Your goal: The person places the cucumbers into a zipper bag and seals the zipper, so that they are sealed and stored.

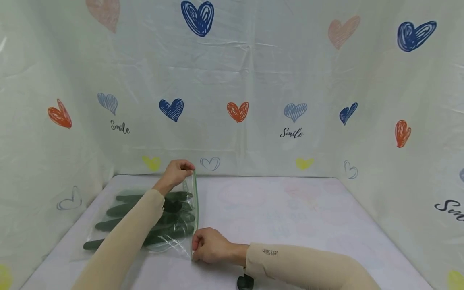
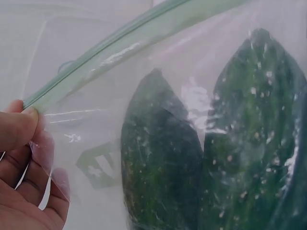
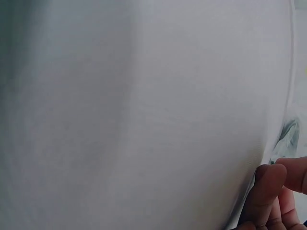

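A clear zip-top bag (image 1: pixel 182 250) with a green closure strip (image 1: pixel 197 201) lies on the left part of the table. Several dark green cucumbers (image 1: pixel 121 209) are side by side inside it. With thumb and fingers my left hand (image 1: pixel 175 174) pinches the far end of the strip; the left wrist view shows this grip beside two cucumber tips (image 2: pixel 160 153). At the near end of the strip, my right hand (image 1: pixel 213 246) pinches the bag's corner. Fingers of the right hand (image 3: pixel 268 196) show at the lower right of its wrist view. Whether the closure is sealed I cannot tell.
The white table (image 1: pixel 275 209) extends to the right of the bag. Behind and at the sides hangs a pale curtain (image 1: pixel 261 84) printed with hearts and "Smile". A small black object (image 1: pixel 245 282) is below my right wrist.
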Demonstrator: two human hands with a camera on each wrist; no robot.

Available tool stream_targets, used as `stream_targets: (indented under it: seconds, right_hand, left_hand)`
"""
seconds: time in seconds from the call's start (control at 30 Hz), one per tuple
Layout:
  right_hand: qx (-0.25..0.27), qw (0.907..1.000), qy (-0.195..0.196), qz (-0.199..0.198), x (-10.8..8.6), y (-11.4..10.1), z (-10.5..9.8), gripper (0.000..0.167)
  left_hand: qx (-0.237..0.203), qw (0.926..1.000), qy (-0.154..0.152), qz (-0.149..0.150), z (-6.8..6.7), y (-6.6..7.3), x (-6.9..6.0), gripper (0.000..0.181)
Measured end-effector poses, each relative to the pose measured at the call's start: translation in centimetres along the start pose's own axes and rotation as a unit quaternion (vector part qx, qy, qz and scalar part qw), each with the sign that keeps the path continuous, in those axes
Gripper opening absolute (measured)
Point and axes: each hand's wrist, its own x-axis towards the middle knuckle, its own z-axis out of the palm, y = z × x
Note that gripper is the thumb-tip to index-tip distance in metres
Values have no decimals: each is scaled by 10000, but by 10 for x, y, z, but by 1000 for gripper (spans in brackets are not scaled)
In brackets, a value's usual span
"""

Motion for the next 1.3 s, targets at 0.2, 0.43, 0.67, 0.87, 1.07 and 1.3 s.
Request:
stream_targets:
  seconds: [0.2,0.43,0.67,0.87,1.07,1.3]
  right_hand:
    - [154,9999,8,17,0,2,-1,22]
    - [596,9978,-17,275,-1,6,-8,21]
    - [674,9972,-96,296,-3,7,-12,20]
    - [735,9959,-304,420,-2,9,-16,17]
    - [680,9952,-585,381,-3,13,-27,13]
    - [92,9985,-330,439,-14,31,-58,10]
  left_hand:
    - [68,10000,-16,-11,3,1,-1,20]
    - [174,9998,23,103,10,0,-1,19]
    - [275,9995,33,167,16,-7,-1,17]
    - [714,9971,11,277,20,-10,-8,13]
    - [1264,9901,-25,606,19,-13,-15,20]
    - [1703,9780,-166,1191,12,-17,-33,24]
